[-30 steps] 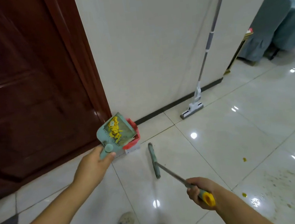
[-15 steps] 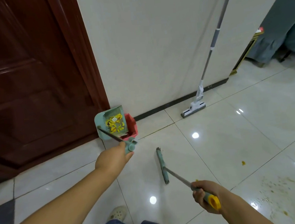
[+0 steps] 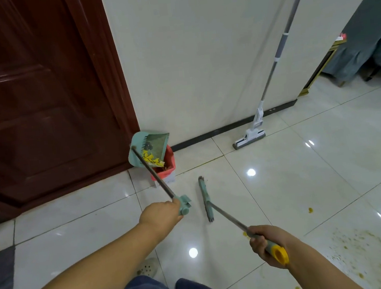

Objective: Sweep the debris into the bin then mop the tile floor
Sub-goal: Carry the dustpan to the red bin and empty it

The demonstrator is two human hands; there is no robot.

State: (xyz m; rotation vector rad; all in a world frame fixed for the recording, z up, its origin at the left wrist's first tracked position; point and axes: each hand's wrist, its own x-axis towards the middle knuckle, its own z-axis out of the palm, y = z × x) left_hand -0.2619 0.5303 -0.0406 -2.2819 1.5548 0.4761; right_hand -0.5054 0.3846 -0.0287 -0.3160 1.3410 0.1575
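- While the left hand [image 3: 160, 215] grips the teal end of the rod [image 3: 155, 174], fingers curled round it, the dustpan [image 3: 157, 139] hangs tipped over the red bin [image 3: 167, 169] at centre frame, by the foot of the door [image 3: 37, 102].
- Since a second ago: the pan was held close at its base; now it is held out at the rod's far end and tilted steeper.
- The yellow debris [image 3: 151, 159] has slid from mid-pan to the lower lip, right over the bin's mouth. Whether any has dropped in, cannot tell.
- Lower right: the right hand [image 3: 266, 242], fingers wrapped round the handle just above the yellow cap [image 3: 280, 254]. Grip unchanged.
- Centre: the broom [image 3: 205, 197] rests head-down on the tile floor [image 3: 295, 175], right of the bin and apart from it, much as before.
- Upper right: the mop [image 3: 252, 135] leans on the wall [image 3: 199, 60], head on the floor, same spot.
- Bottom right corner: a yellowish smear [image 3: 357, 244] with crumbs on the tiles.
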